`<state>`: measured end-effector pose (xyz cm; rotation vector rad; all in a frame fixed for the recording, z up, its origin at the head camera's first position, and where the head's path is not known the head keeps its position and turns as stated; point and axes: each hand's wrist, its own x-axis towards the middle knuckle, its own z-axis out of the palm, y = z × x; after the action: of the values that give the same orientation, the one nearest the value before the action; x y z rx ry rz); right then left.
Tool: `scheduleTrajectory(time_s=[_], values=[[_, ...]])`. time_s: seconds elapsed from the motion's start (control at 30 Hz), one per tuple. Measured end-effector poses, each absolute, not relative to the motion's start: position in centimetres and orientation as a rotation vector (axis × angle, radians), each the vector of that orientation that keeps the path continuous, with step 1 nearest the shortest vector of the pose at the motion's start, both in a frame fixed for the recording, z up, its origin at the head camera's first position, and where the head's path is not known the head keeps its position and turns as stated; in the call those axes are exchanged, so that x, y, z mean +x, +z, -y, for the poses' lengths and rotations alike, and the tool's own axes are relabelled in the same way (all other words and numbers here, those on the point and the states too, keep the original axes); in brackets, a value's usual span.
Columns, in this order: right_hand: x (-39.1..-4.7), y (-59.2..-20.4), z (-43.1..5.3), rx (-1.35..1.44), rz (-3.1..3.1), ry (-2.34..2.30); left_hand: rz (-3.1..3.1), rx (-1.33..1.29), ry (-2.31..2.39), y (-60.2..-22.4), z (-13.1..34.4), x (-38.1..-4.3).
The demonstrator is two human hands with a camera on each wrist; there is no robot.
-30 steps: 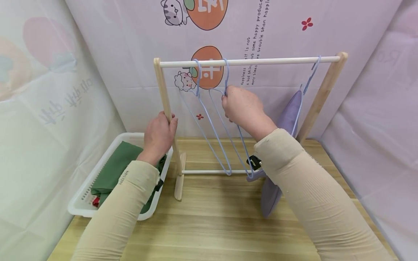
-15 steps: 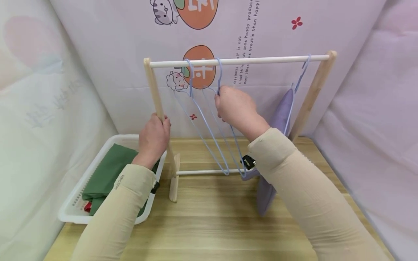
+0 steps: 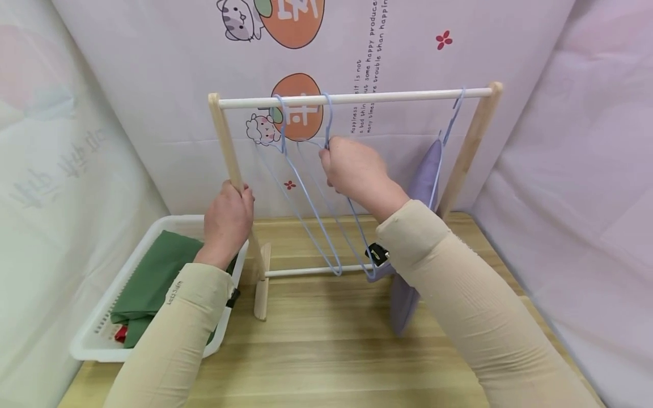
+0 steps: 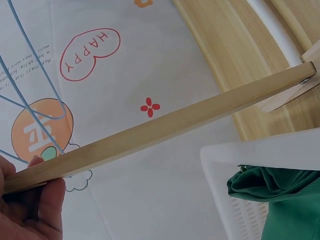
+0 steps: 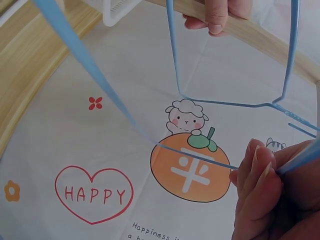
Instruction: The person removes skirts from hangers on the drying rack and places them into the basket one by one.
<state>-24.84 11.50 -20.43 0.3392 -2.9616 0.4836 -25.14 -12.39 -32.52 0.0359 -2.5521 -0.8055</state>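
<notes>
My left hand (image 3: 229, 218) grips the left wooden post (image 3: 227, 144) of a small clothes rack; the left wrist view shows fingers and thumb on either side of it. With my right hand (image 3: 354, 173) I pinch a blue wire hanger (image 3: 361, 229) just below its hook, which stays looped over the white top rail (image 3: 398, 96). A second blue hanger (image 3: 309, 201) hangs to its left, apart from both hands. At the rail's right end, a purple garment (image 3: 423, 173) hangs from another blue hanger (image 3: 451, 122), partly behind my right forearm.
A white plastic basket (image 3: 84, 345) stands left of the rack, holding folded green cloth (image 3: 155, 263) and a bit of red cloth (image 3: 120, 333). The rack stands on a wood-grain table (image 3: 306, 351). Printed white sheets (image 3: 403, 62) enclose the back and sides.
The whole scene has shifted left in the head view as the camera turned. Both hands keep their hold on the post and the hanger.
</notes>
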Motion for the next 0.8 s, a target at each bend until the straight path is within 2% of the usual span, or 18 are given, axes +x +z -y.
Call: scheduleTrajectory(time_s=[0.8], values=[[-23.6,-18.4,-13.9,0.239,2.917,0.444,2.531,-0.009,-0.787,-32.5,12.5,-24.8]])
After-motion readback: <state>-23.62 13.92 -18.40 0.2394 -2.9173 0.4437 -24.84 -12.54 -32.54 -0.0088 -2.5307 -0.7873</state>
